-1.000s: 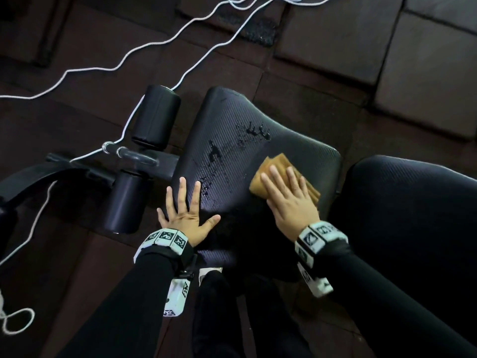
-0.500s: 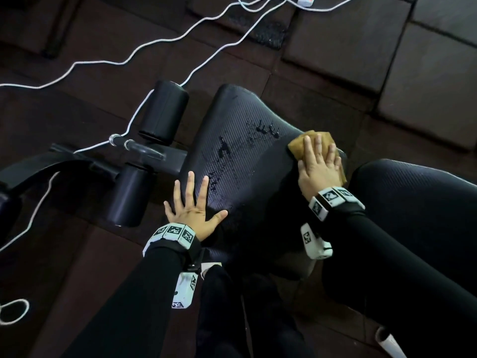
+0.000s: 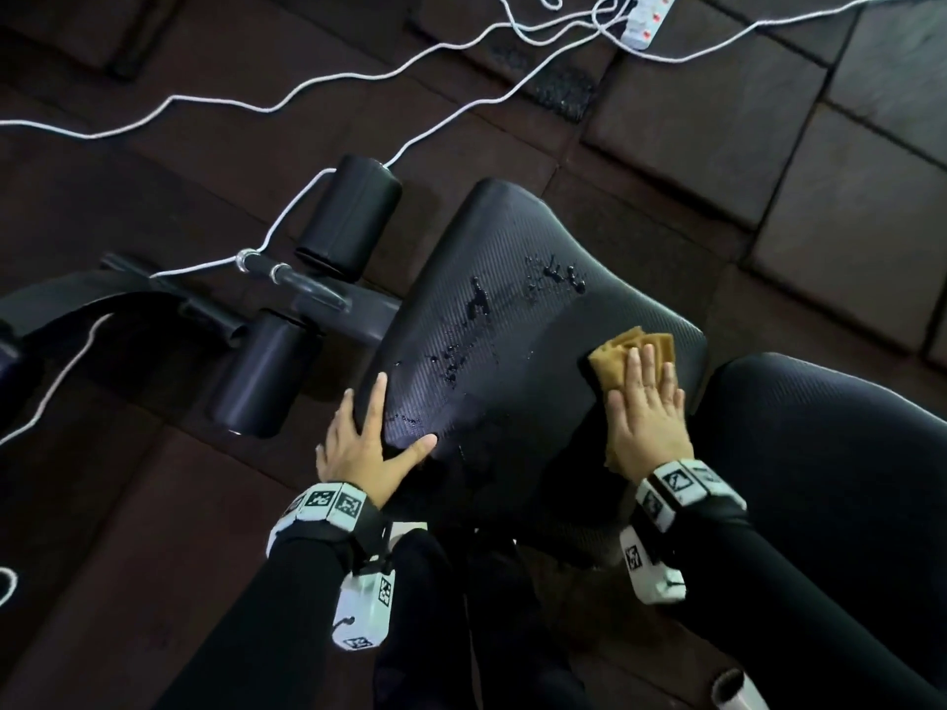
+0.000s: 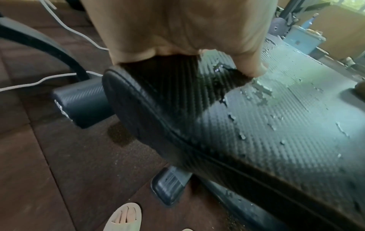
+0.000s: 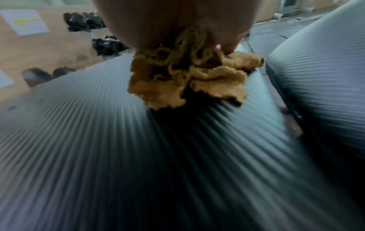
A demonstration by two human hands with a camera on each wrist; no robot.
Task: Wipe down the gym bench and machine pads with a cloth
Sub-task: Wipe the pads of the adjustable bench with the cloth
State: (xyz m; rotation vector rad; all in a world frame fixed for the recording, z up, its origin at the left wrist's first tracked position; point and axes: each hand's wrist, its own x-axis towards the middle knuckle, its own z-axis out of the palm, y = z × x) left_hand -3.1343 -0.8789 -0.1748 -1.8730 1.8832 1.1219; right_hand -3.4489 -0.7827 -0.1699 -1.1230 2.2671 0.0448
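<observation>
The black textured seat pad (image 3: pixel 512 299) of the bench carries water droplets (image 3: pixel 461 345) across its middle. A crumpled tan cloth (image 3: pixel 615 351) lies on the pad's right side, close to the gap before the backrest pad (image 3: pixel 820 453). My right hand (image 3: pixel 645 397) presses flat on the cloth with straight fingers. In the right wrist view the cloth (image 5: pixel 187 81) bunches under my palm on the seat pad (image 5: pixel 118 140). My left hand (image 3: pixel 358 443) rests on the pad's near left corner, thumb on top and fingers along the side edge. The left wrist view shows the thumb on the wet seat pad (image 4: pixel 256 125).
Two black foam rollers (image 3: pixel 348 217) (image 3: pixel 261 376) stick out on a bar left of the seat. White cables (image 3: pixel 307 89) snake over the dark floor mats to a power strip (image 3: pixel 648 17). A pale sandal (image 4: pixel 124 217) stands on the floor below the pad.
My right hand slid the cloth from the pad's middle to its far right edge, then back a little toward me. My left hand shifted from lying flat to the near left corner.
</observation>
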